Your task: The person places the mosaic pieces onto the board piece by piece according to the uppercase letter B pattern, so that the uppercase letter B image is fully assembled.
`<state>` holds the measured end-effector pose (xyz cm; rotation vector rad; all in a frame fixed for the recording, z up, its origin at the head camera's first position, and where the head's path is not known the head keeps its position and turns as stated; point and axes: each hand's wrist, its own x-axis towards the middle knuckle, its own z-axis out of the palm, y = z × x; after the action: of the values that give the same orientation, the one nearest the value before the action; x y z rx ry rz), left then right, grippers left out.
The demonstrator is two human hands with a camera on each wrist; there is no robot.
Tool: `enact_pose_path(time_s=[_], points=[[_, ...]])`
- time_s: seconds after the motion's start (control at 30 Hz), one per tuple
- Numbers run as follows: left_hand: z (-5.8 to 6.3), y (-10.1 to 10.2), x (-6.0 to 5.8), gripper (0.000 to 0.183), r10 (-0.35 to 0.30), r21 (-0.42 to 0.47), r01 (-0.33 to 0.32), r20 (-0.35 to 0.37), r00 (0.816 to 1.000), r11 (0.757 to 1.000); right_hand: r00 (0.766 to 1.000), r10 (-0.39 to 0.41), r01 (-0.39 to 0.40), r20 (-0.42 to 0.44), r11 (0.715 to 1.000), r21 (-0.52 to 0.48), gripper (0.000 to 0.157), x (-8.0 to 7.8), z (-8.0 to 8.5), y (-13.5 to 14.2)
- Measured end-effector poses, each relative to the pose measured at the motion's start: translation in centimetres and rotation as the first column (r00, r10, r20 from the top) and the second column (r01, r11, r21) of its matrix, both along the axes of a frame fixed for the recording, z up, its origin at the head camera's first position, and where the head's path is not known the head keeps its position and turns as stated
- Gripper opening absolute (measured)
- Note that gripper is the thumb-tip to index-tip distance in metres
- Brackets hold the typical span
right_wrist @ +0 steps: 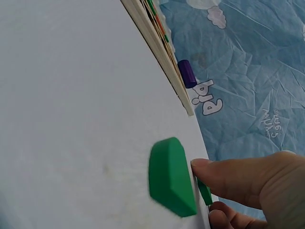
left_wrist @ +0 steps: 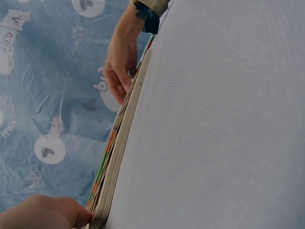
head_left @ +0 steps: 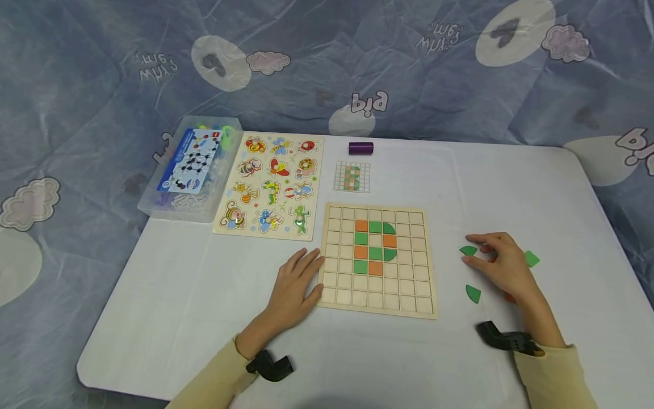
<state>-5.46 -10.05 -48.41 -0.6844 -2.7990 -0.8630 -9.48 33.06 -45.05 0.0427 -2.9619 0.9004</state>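
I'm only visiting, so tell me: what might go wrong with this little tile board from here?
The left hand touches the board; a nudge might shift the green and orange tiles.
The right hand is at a small curved green piece, which may slip when lifted.
A second green piece lies close by and might get knocked.

Surface: was softly, evenly lit
Cloth: creases caught faint sheen
Wrist views: looked dimmer, greyer; fine moiré rippled the left
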Motion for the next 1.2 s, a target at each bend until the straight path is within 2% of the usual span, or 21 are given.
enact_pose_path(time_s=[0.17, 0.5, 1.0, 1.2], points=[[-0.05, -0.05, 0.03, 0.051, 0.000, -0.001, 0.000, 0.000, 1.000, 1.000, 1.000, 0.009, -0.008, -0.023, 1.000, 0.011, 0.043, 0.07, -0.13, -0.01], [-0.16, -0.12, 0.04, 0.051, -0.002, 0.000, 0.002, -0.012, 1.000, 1.000, 0.997, 0.003, -0.004, -0.073, 1.000, -0.005, 0.023, 0.09, -0.03, -0.21], [-0.01, -0.10, 0.03, 0.052, -0.005, -0.002, 0.005, -0.009, 1.000, 1.000, 0.992, -0.041, 0.043, -0.117, 0.999, 0.016, 0.020, 0.03, 0.03, -0.20], [0.10, -0.09, 0.02, 0.051, -0.005, -0.003, 0.005, -0.009, 1.000, 1.000, 0.995, -0.063, 0.063, -0.074, 0.998, -0.004, 0.017, -0.12, 0.26, -0.01]])
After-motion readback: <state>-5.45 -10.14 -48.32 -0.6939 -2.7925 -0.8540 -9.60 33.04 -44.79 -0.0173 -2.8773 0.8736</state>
